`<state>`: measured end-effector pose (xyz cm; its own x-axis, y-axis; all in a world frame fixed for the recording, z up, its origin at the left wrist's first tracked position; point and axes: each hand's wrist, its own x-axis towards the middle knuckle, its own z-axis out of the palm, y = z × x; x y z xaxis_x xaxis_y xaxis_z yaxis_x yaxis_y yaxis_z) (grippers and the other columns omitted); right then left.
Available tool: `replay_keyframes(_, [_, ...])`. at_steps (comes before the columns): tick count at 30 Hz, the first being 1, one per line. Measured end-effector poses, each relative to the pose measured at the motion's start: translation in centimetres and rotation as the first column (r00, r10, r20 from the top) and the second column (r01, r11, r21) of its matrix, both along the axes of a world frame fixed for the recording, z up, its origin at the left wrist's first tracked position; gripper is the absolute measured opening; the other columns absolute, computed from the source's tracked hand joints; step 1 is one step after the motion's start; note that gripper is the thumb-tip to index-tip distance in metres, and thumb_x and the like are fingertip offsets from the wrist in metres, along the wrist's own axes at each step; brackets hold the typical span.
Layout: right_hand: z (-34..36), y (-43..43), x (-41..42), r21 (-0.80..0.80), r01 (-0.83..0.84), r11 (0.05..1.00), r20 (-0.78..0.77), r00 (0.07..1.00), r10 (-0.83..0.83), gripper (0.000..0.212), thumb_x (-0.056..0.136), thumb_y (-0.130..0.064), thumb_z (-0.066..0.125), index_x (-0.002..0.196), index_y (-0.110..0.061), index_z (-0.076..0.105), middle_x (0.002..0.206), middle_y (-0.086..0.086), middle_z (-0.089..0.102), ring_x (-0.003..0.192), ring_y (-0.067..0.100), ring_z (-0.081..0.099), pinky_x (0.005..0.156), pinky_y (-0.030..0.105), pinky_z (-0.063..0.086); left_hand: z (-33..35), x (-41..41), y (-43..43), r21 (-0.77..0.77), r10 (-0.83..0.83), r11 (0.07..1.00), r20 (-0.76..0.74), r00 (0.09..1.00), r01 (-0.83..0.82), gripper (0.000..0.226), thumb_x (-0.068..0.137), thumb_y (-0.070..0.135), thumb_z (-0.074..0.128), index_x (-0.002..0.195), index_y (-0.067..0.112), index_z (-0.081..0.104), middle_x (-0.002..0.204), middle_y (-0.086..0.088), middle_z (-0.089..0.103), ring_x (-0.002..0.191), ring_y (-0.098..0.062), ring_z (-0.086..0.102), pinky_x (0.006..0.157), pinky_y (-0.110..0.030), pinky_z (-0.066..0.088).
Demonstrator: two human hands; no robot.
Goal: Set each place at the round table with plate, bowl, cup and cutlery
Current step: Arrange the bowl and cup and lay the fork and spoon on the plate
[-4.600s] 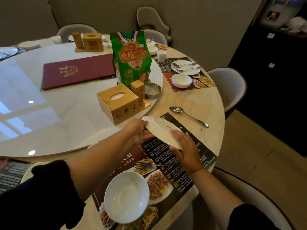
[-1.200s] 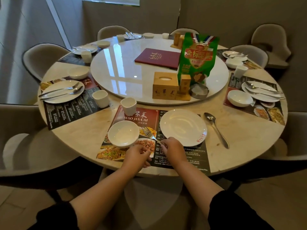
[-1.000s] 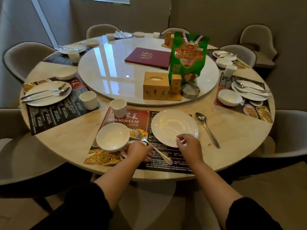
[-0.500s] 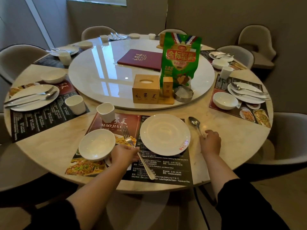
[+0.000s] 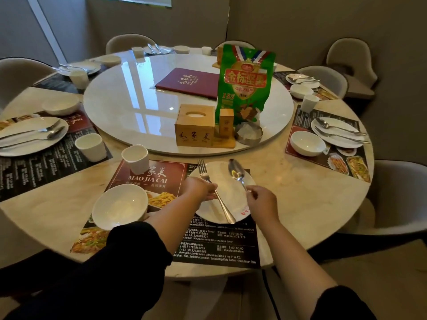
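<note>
Head view: left hand pinches fork, right hand pinches spoon, both over plate on the near mat. Risk: released crooked, either could slide off the rim or clank; bowl and cup sit left.

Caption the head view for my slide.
Left hand holds a steel fork and right hand a steel spoon over the round white plate.
</note>
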<state>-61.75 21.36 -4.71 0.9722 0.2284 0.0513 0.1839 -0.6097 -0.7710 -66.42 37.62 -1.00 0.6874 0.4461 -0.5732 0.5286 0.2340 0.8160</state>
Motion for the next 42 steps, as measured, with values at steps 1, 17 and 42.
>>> replay_keyframes(1, [-0.2,0.1,-0.3,-0.024,-0.032,0.999,-0.009,0.999,0.032,0.027,0.093,-0.005,0.051,0.116,-0.004,0.065,0.1,0.012,0.069,0.068,0.008,0.055,0.056,0.007,0.041,-0.1,0.3,-0.1,-0.007,-0.005,1.0,-0.028,1.0,0.005,0.017,0.084,-0.001,0.066,0.097,-0.007,0.056,0.072,-0.013,0.059,0.037,-0.013,0.059,0.043,-0.018,0.051])
replay_keyframes(17, [-1.0,2.2,0.6,-0.153,-0.038,0.988,0.004,0.999,0.039,0.02,0.09,-0.009,0.055,0.098,-0.004,0.072,0.092,0.013,0.071,0.082,0.031,0.065,0.077,0.048,0.054,-2.5,2.1,0.4,0.083,-0.067,0.993,-0.218,0.974,0.087,0.022,0.081,0.011,0.072,0.076,0.005,0.051,0.053,-0.006,0.062,0.046,-0.012,0.059,0.074,-0.03,0.057])
replay_keyframes(42, [0.7,1.0,-1.0,-0.125,0.15,0.981,-0.216,0.961,-0.174,0.041,0.081,0.007,0.048,0.12,0.0,0.059,0.11,0.02,0.065,0.101,0.035,0.059,0.077,0.031,0.044,1.0,-15.0,14.9,0.652,0.221,0.758,-0.272,0.937,0.01,0.058,0.087,0.027,0.064,0.139,0.018,0.039,0.14,-0.017,0.042,0.123,-0.036,0.046,0.096,-0.046,0.046])
